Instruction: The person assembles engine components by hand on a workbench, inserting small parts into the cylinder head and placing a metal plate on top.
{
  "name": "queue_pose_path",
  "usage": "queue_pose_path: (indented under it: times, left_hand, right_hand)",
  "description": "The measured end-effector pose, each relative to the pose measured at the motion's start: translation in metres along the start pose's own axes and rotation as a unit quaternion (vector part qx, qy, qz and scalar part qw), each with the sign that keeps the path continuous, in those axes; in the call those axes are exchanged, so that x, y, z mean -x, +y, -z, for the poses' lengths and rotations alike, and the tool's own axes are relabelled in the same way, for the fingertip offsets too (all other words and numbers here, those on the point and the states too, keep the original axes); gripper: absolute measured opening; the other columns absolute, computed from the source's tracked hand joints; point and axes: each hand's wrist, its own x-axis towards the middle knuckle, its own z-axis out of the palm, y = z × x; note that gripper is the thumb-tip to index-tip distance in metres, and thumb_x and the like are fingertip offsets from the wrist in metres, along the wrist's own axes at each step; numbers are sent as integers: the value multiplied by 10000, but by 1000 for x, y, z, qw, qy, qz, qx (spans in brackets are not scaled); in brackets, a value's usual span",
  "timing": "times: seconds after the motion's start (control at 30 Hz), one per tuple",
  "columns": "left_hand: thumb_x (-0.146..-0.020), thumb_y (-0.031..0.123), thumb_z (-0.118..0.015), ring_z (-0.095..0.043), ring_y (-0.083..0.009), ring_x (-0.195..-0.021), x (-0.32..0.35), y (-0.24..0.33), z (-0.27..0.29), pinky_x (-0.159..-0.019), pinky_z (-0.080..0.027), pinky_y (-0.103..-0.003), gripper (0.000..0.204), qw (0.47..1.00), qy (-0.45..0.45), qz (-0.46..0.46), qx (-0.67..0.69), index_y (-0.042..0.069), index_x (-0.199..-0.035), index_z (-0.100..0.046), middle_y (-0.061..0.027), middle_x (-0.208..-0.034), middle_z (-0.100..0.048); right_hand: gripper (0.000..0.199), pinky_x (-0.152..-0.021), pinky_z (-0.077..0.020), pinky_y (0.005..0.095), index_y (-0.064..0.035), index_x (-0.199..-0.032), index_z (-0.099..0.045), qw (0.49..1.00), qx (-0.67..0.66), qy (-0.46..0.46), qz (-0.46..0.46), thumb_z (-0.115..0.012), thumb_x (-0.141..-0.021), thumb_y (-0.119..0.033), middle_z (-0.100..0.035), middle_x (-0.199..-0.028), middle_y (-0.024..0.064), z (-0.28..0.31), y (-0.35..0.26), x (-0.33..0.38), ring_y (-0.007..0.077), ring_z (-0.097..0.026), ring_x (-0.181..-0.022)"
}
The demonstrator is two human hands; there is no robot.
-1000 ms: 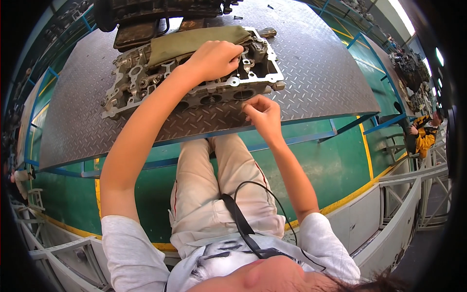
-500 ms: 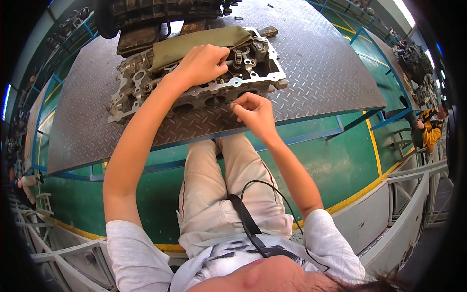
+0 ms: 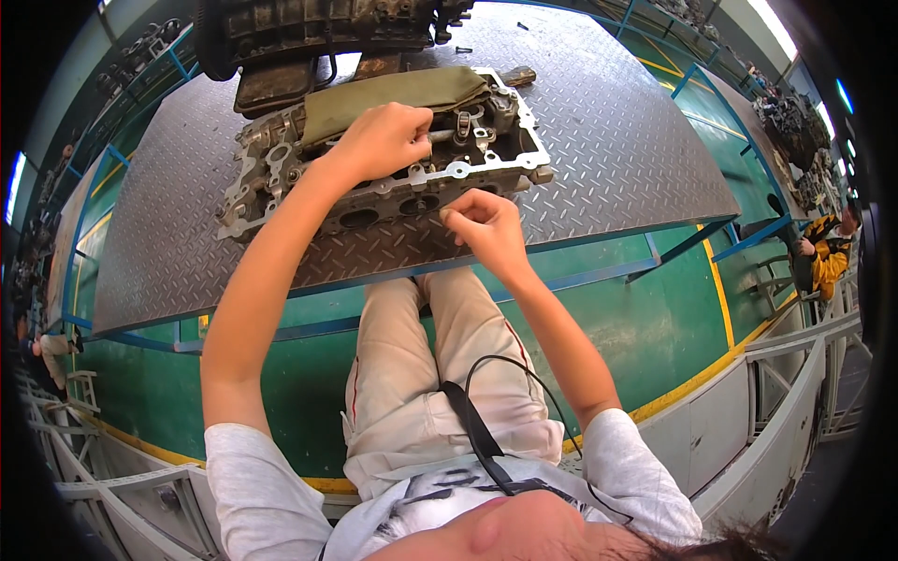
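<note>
Head view: a green floor with yellow lines [image 3: 636, 318] spreads beneath a large grey diamond-plate steel worktop on a blue frame [image 3: 645, 154]. Across the worktop's far side sits a bulky, dark, grimy metal engine assembly [image 3: 323, 35], partly cut off by the upper edge. Nearer the person lies a long silver-grey metal cylinder head [image 3: 486, 166], set slightly askew close to the worktop's front edge, with its open, part-filled top facing up and dark round ports along its near side. A folded olive-green cloth [image 3: 402, 96] lies lengthwise over the far part of the cylinder head.

Both bare hands are at this piece, apart from each other. The left hand [image 3: 383, 140] reaches over the middle of the cylinder head, just in front of the cloth, its fingers curled inward. The right hand [image 3: 491, 227] is lower, beside the ported side, thumb and forefinger brought close together. Whether either grips something small cannot be told. Beyond the cylinder head, one small dark bolt [image 3: 463, 50] lies on the worktop.
</note>
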Motion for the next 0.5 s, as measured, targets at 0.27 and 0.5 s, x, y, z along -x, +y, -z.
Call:
queue_pose_path:
  times: [0.27,0.5]
  left_hand:
    - [-766,135,-595,-528,-283,-596,19,0,33,-577,-422,-361,152,999,10,23,-26,-5,-783,-539,-136,-641,-540]
    - [-778,118,-595,-536,-293,-603,22,3,39,-584,-429,-371,137,999,35,21,-26,-3,-787,-534,-134,-658,-544]
  right_hand:
    - [90,-513,-439,199,3,-782,-646,998,29,-44,24,-667,-805,-81,-610,-637,1,-15,5,5,43,-543,-552]
    - [79,-504,-435,206,21,-759,-653,999,21,27,17,-660,-759,-57,-610,-607,20,-3,5,1,48,-543,-536]
